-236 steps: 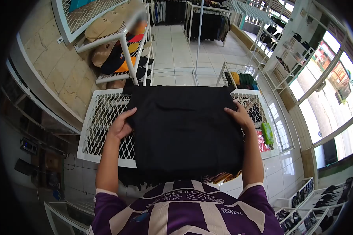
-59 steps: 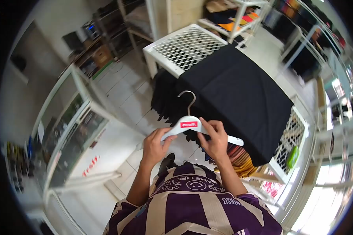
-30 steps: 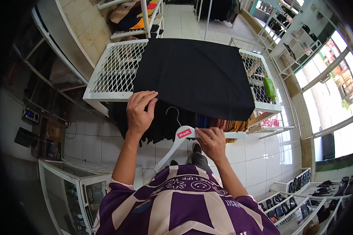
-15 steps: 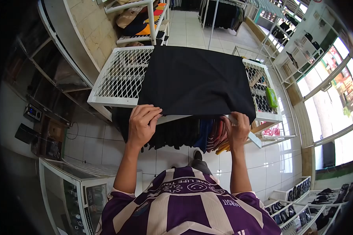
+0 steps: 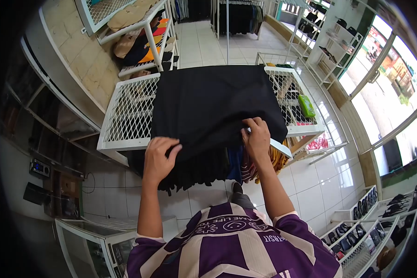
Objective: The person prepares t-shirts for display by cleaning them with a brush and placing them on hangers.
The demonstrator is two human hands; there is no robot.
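A black cloth (image 5: pixel 213 99) lies spread over a white mesh-topped table (image 5: pixel 129 111), its near side hanging over the front edge. My left hand (image 5: pixel 160 157) is at the cloth's near left corner, thumb and fingers apart, with no cloth seen between them. Farther right, my right hand (image 5: pixel 256 135) rests on the cloth near the front edge, its fingers bent down onto the fabric; whether it pinches a fold cannot be made out. A pale flat strip (image 5: pixel 281 149) sticks out along the table's front edge, right of my right hand.
Dark garments (image 5: pixel 194 173) hang under the table's front. A green packet (image 5: pixel 306 106) lies on the mesh at the right. Shelves with caps (image 5: pixel 136 44) stand at the back left, a glass case (image 5: pixel 85 245) at the lower left, and racks of footwear (image 5: pixel 356 231) at the lower right.
My right hand has moved left and inward from the cloth's near edge. My left hand's fingers have spread apart. The cloth's near edge now hangs lower over the table front. The view has shifted.
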